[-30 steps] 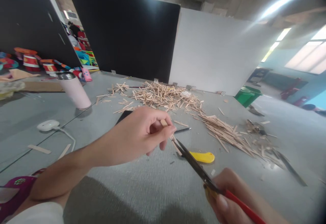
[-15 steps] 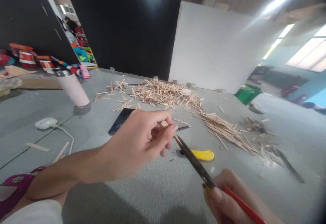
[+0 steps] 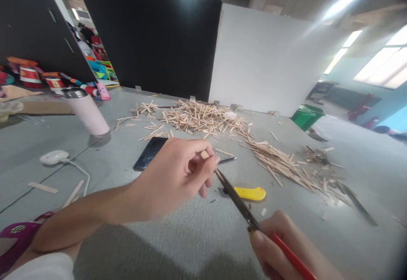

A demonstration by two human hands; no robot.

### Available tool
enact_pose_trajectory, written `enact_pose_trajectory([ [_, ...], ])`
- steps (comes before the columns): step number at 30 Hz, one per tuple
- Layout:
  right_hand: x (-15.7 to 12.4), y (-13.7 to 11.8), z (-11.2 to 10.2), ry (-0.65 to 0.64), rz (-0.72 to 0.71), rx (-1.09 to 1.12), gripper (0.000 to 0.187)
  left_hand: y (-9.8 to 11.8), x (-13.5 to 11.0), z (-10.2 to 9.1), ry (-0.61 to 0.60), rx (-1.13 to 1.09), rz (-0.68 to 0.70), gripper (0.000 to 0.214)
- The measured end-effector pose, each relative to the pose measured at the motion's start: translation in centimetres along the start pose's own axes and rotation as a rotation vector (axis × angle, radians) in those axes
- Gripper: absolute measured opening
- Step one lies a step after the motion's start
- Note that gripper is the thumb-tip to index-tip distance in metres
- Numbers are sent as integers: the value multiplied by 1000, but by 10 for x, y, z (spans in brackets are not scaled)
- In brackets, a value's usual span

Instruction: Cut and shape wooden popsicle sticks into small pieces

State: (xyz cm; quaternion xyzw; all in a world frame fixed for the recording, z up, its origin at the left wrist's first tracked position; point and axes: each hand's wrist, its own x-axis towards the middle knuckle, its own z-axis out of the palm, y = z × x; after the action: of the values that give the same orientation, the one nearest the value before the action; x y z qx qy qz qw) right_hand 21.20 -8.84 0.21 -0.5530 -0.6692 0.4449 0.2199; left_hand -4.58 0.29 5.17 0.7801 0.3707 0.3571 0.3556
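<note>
My left hand (image 3: 174, 178) is closed in a pinch around a short wooden craft stick (image 3: 205, 155), whose rounded end shows above the fingers. In my right hand (image 3: 276, 242), at the lower right, is a pair of scissors (image 3: 237, 200) with dark blades and a red handle. The blade tips meet the stick just beside my left thumb; whether they are fully closed on it is hard to see. Under the blades lies a yellow utility knife (image 3: 249, 193) on the table. A dark pen (image 3: 227, 160) lies just behind my left fingers.
Loose wooden sticks form a heap (image 3: 203, 116) at the back and a long row (image 3: 280, 161) at the right. A black phone (image 3: 149, 155) lies behind my left wrist. A pink bottle (image 3: 89, 112) and a white corded device (image 3: 54, 157) stand left. A metal blade (image 3: 359, 203) lies far right.
The whole view has shifted slightly, so things appear a little further left. Both hands keep nearly the same pose, with the scissors still at the stick.
</note>
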Motion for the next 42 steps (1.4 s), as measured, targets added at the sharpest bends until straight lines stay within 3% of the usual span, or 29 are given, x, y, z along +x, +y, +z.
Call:
enact_pose_trajectory([
  [5,-2,0,-4,-45,65,46,69,-2,3,1,-11,15,9,31],
  [11,4,-6,1,-65,-11,-19,78,-1,3,0,-21,-30,-1,32],
  [20,5,-7,4,-19,-18,92,77,-10,12,13,97,68,56,43],
  [28,-1,5,1,-27,9,227,66,-11,14,13,130,-305,-65,35],
  [36,3,17,2,-101,-1,284,67,-7,9,18,173,-285,-29,32],
  [42,1,11,1,-86,114,319,71,-8,8,23,204,-241,26,34],
])
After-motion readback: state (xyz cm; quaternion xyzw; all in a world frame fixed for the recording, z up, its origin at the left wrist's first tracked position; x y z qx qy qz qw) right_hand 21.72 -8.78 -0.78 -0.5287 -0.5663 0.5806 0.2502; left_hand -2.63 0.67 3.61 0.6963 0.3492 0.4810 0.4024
